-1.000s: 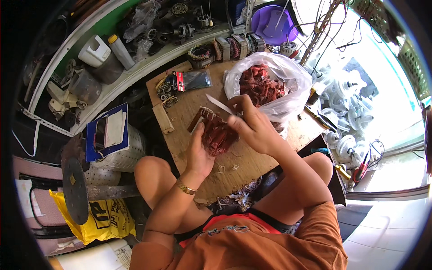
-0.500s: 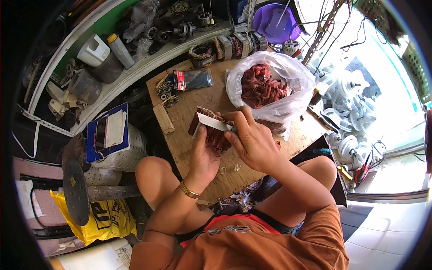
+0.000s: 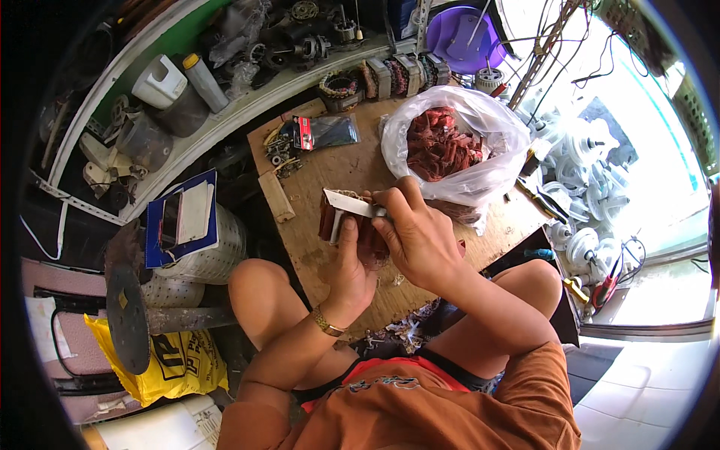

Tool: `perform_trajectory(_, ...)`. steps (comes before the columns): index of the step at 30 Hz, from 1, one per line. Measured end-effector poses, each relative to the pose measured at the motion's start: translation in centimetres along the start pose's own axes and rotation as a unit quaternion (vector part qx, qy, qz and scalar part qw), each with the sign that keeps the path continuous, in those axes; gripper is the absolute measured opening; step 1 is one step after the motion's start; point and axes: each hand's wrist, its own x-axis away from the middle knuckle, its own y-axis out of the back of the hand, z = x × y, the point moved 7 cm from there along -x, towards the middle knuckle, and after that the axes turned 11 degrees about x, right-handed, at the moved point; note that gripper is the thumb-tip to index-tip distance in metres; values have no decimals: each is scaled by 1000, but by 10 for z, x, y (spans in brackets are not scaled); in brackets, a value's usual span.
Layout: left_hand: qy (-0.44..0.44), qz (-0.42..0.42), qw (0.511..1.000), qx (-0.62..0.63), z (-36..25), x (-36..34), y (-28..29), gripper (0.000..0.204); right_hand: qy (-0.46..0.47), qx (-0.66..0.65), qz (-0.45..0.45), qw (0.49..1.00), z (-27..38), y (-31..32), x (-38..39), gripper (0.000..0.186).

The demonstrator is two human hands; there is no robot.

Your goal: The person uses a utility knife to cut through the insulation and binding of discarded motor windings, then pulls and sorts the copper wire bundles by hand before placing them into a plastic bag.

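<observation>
In the head view, the left hand point(image 3: 351, 274) gripped a reddish copper-wound coil bundle point(image 3: 346, 225) from below, holding it just above the wooden desk point(image 3: 330, 169). The right hand point(image 3: 420, 236) was clenched on a flat blade point(image 3: 349, 203), whose long axis ran leftward across the bundle's top, its tip pointing to the person's left. The bundle lay between both hands, the left one beneath it. A clear bag of red coils point(image 3: 450, 142) sat near, beyond the right hand.

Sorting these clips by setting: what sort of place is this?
Probably a small motor repair workshop: motor parts crowd the shelf, a plastic bag holds reddish copper wire, and the right hand works a blade on a wire coil over a wooden board.
</observation>
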Motion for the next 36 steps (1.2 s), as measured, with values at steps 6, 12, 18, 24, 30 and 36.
perform_trajectory(6, 15, -27, 999, -7, -8, -10, 7, 46, 15, -73, -11, 997, -11, 3, -13, 21)
perform_trajectory(12, 59, 27, 998, 19, -17, -11, 1, 45, -123, -318, 80, 937, -34, -9, -12, 24)
perform_trajectory(18, 133, 88, 983, -87, -18, -15, -2, 38, -133, -403, 233, 875, -51, -14, -7, 25)
perform_trajectory(24, 186, 96, 977, 49, -9, -15, 7, 39, -276, -487, 250, 790, -61, -43, 7, 37)
perform_trajectory(30, 218, 44, 974, 45, -2, -17, 26, 41, -272, -525, 287, 753, -79, -56, 18, 46)
perform_trajectory(36, 108, 37, 968, -222, -18, -28, 42, 32, -123, -190, 93, 969, -116, -51, 10, 41)
